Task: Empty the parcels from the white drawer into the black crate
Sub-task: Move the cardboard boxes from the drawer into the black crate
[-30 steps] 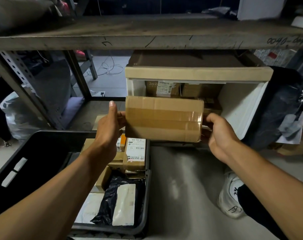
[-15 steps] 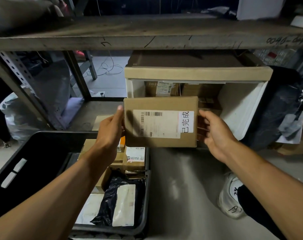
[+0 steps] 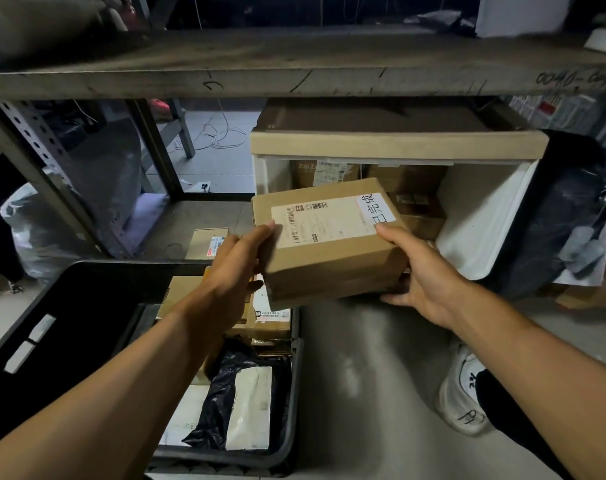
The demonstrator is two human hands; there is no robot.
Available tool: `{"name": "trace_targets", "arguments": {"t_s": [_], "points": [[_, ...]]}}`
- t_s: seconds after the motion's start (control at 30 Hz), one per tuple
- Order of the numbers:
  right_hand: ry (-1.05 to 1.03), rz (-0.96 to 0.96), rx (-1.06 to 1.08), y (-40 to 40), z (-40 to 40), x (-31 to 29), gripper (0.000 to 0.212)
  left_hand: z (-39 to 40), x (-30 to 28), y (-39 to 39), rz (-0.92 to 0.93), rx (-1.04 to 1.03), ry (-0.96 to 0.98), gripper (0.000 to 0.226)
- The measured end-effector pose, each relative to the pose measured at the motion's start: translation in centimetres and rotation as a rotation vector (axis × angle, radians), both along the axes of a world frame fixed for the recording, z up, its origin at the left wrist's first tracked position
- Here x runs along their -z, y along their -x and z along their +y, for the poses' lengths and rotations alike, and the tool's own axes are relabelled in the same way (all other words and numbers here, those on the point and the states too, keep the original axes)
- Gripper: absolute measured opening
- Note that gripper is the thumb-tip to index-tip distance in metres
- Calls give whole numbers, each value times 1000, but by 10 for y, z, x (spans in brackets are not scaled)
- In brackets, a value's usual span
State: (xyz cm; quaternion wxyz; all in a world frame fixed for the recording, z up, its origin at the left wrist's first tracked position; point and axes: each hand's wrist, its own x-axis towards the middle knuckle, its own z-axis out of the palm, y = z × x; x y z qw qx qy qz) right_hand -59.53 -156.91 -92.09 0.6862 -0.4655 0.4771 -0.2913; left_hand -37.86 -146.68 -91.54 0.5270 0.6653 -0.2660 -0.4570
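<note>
At frame centre, both hands, left [image 3: 237, 268] and right [image 3: 421, 271], are clamping curled fingers on opposite ends of a stiff, seemingly light box [image 3: 329, 244].

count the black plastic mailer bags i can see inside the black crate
1. The black mailer bag lies at the near end of the black crate, between two white mailers. More may be hidden under the arm or the boxes.

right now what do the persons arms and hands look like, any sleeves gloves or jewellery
Both forearms are bare as far as the frame shows, with no sleeve in view. The left hand and right hand wear no gloves, and no ring, watch or wristband shows on what is visible. No markings or cables on either arm.
</note>
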Motion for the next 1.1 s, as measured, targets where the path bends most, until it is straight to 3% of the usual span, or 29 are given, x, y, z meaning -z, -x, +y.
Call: {"name": "trace_targets", "arguments": {"t_s": [0.13, 0.3, 0.47, 0.57, 0.63, 0.67, 0.77, 0.9, 0.97, 1.1], "points": [[-21, 4, 31, 0, -6, -3, 25, 0, -2, 1, 90, 36, -47, 32], [-43, -38, 69, -1, -7, -6, 28, 1, -3, -2, 192, 73, -92, 46], [25, -155, 363, -14, -5, -1, 78, 1, -2, -2, 302, 72, -91, 43], [53, -202, 354, -16, -2, -3, 73, 0, 2, 3, 369, 79, -84, 46], [46, -174, 250, -18, 0, -2, 99, -2, 5, 4, 418, 74, -72, 49], [55, -163, 202, -19, 1, -1, 98, -3, 6, 4, 430, 75, -71, 52], [84, -140, 123, -17, 3, 1, 62, -1, 9, -1, 366, 119, -152, 73], [133, -64, 14, -10, 1, 2, 42, 2, 12, -9, 327, 312, -267, 93], [109, -20, -101, -9, 3, 4, 44, 0, 15, -10, 336, 345, -252, 109], [57, 7, -198, -7, 7, -2, 40, -1, 22, -10, 341, 272, -166, 93]]}}
